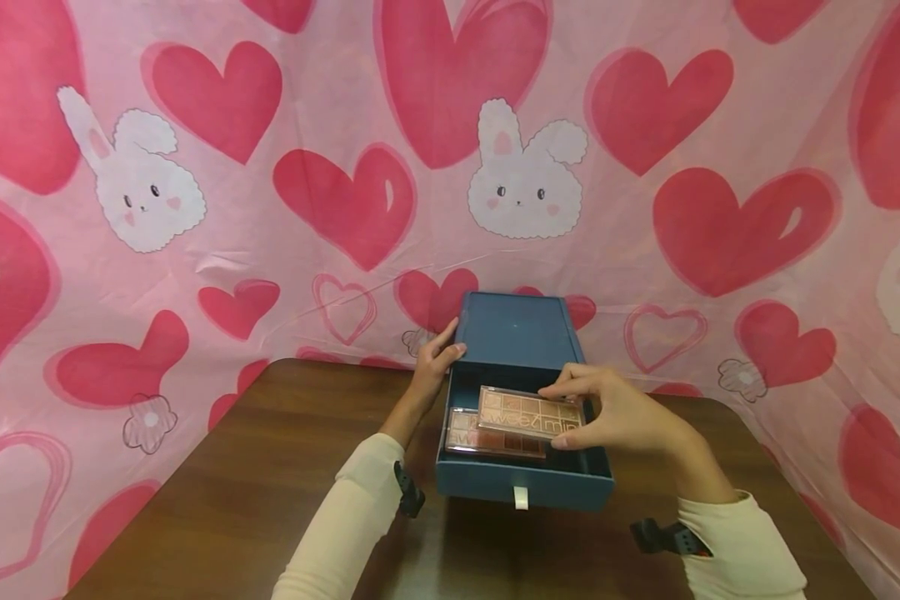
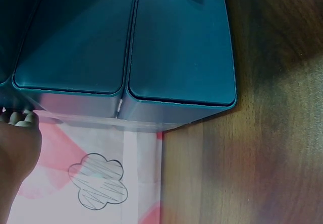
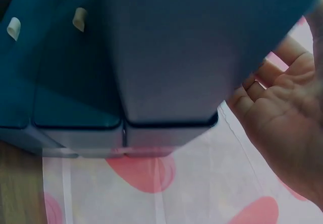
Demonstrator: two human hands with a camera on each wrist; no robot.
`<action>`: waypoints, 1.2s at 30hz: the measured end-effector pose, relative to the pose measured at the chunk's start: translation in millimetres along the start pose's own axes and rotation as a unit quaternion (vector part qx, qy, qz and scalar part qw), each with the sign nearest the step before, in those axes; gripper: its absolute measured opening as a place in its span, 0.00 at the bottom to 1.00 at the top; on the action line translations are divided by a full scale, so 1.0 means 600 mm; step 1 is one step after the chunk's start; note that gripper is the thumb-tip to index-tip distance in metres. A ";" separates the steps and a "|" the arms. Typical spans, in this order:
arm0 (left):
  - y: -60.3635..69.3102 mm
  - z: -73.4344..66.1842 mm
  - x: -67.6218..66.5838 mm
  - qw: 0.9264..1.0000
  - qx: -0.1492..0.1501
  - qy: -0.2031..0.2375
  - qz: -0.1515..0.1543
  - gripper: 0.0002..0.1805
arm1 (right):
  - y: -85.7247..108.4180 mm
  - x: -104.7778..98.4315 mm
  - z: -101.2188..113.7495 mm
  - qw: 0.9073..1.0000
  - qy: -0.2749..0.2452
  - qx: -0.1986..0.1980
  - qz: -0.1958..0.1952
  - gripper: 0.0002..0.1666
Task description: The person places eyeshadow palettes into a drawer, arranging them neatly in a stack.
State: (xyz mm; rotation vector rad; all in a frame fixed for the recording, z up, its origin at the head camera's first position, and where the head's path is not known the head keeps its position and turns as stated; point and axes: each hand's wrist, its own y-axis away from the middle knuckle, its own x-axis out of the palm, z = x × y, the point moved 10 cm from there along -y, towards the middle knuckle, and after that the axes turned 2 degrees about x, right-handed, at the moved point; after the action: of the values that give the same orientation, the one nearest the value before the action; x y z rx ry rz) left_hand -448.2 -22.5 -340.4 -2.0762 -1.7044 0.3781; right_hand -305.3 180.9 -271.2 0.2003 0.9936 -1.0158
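Note:
A blue drawer cabinet (image 1: 517, 329) stands at the table's back edge, its top drawer (image 1: 480, 485) pulled out toward me. Inside that drawer lies a clear-lidded eyeshadow palette (image 1: 461, 437). A second eyeshadow palette (image 1: 521, 414), with pale pans and lettering on its lid, overlaps it at a slant. My right hand (image 1: 618, 408) pinches the right end of this upper palette between thumb and fingers. Against the cabinet's left side rests my left hand (image 1: 435, 358), fingers extended. In the right wrist view the drawer hides the right fingertips; the palettes are out of sight in both wrist views.
Below the pulled-out drawer, closed drawers (image 2: 179, 42) with pale pull tabs (image 3: 14, 28) show in the wrist views. The brown wooden table (image 1: 270, 475) extends to both sides. Behind it hangs a pink cloth (image 1: 435, 225) with hearts and rabbits.

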 end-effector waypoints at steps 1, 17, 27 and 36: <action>0.000 -0.001 0.000 1.000 0.002 -0.002 -0.001 0.36 | -0.003 0.004 0.001 1.000 0.003 -0.001 0.004 0.31; 0.000 -0.003 -0.003 1.000 0.005 -0.018 -0.004 0.37 | -0.041 0.060 0.014 0.998 0.035 -0.020 0.057 0.34; 0.000 -0.006 -0.003 1.000 0.006 -0.022 -0.005 0.37 | -0.045 0.075 0.016 0.991 0.108 -0.017 0.071 0.37; 0.000 -0.001 -0.003 1.000 0.006 -0.015 -0.003 0.36 | -0.025 0.056 0.014 0.990 0.137 0.020 0.027 0.39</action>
State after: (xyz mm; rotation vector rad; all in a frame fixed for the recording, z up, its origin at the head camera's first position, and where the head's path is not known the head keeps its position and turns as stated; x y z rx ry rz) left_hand -448.3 -24.6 -340.1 -2.0662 -1.7219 0.4174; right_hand -307.2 147.0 -288.1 0.4070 1.2104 -0.9762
